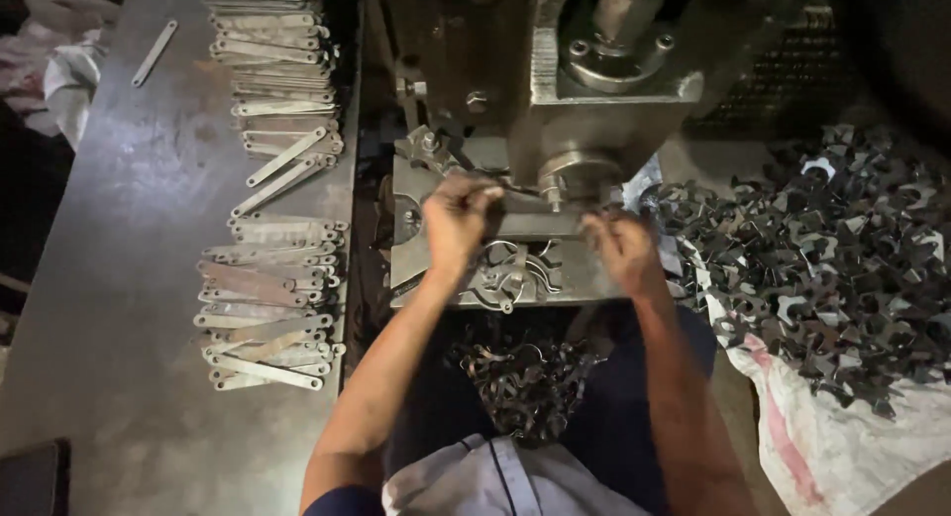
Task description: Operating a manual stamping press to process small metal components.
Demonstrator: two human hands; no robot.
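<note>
My left hand [458, 219] and my right hand [619, 247] both grip a flat metal strip [540, 224] that lies across the die plate [421, 268] of a press machine [584, 70]. The strip runs between the two hands, just below the round punch head [575, 171]. Fingers of both hands are closed on the strip's ends. Curved punched scraps [515, 268] lie on the plate under the strip.
Stacks of flat metal strips [272, 298] line the steel table's [129, 278] right edge at left. A heap of dark punched metal pieces [832, 268] lies on a white sack [832, 447] at right. More scraps [525, 382] sit in my lap.
</note>
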